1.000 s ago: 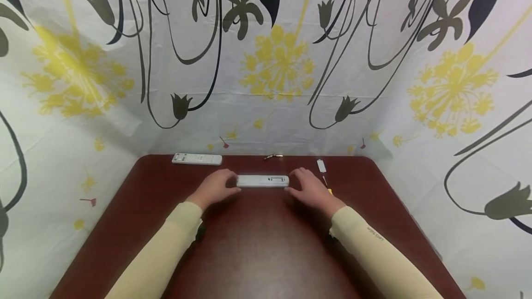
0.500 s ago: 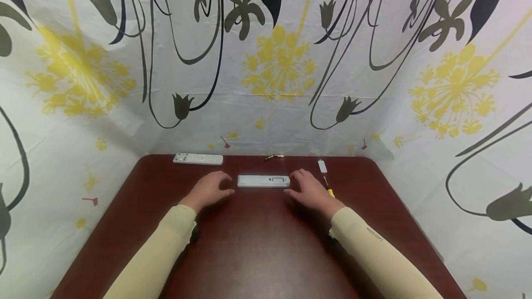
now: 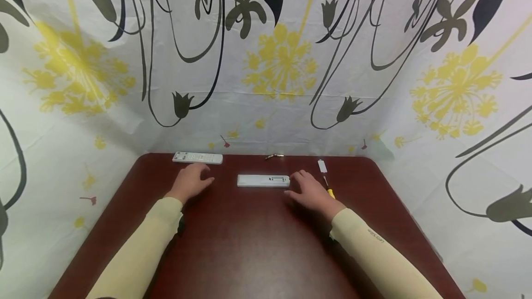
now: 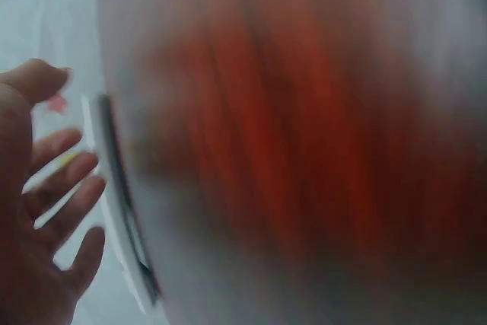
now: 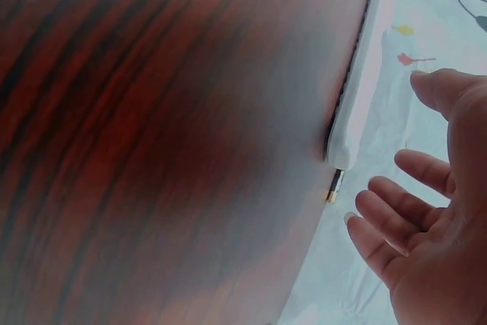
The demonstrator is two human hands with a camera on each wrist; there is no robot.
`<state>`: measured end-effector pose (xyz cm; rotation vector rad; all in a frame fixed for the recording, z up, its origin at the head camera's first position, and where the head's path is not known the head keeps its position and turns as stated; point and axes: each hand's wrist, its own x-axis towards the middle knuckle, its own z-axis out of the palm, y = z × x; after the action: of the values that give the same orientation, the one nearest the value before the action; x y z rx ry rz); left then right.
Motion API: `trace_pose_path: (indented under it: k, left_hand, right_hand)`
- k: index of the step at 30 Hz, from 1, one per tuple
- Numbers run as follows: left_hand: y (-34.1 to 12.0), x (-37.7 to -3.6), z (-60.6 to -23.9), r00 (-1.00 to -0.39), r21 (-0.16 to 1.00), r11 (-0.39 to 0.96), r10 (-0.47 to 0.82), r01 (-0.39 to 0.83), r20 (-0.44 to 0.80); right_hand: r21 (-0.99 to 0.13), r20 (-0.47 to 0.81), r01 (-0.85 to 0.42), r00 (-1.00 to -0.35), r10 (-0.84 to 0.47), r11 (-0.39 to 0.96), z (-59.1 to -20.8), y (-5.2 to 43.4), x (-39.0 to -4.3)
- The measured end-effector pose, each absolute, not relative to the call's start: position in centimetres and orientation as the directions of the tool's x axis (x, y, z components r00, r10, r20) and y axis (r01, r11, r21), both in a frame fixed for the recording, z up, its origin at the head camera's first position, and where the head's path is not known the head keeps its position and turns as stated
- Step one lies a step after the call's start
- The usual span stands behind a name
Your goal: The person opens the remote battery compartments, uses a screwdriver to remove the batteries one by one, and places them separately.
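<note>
- Head view: white remote (image 3: pixel 263 181), slim and rounded at the ends, lying flat mid-way along the far part of the dark red table (image 3: pixel 257 243), back upward, battery compartment (image 3: pixel 277 179) uncovered toward the right end.
- Left hand (image 3: pixel 190 182): thumb and fingers apart, nothing held; well clear of the white remote, just in front of the second remote (image 3: pixel 197 158), a white one with buttons upward at the far left edge; contact impossible to tell.
- Right hand (image 3: pixel 309 190): thumb and fingers apart, bent around the right end of the white remote without a grip; touch not certain.
- Behind: small batteries (image 3: pixel 274 156) at the far edge, number unclear; to the right, small white piece (image 3: pixel 322 166) and screwdriver (image 3: pixel 331 193) with yellow handle, partly behind the right hand.
- Against one second ago: left hand shifted from the left end of the white remote toward the second remote; right hand and white remote in the same places.
- Left wrist view: fingers (image 4: pixel 65 186) spread, thumb well apart, palm bare; second remote just beyond the fingertips; table blurred.
- Right wrist view: fingers loosely bent, slightly separated, thumb apart, nothing held; white remote near, seen edge-on, with a battery past its near end.
</note>
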<state>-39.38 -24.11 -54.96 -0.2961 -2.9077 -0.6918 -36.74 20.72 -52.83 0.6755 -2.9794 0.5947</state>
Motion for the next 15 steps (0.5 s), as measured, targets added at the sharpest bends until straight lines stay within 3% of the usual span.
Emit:
trace_pose_path:
  k: [6,15]
  left_hand:
    - [-26.6,-41.2,-54.7,-0.978,0.373,0.914,0.090,0.156,0.188]
    - [-29.5,-42.8,-53.1,-0.985,0.361,0.920,0.108,0.150,0.136]
  right_hand:
    - [-0.353,0.102,-0.415,-0.908,-0.406,0.839,-52.7,21.0,-36.6]
    - [-0.356,0.113,-0.429,-0.902,-0.417,0.830,-52.4,21.0,-36.3]
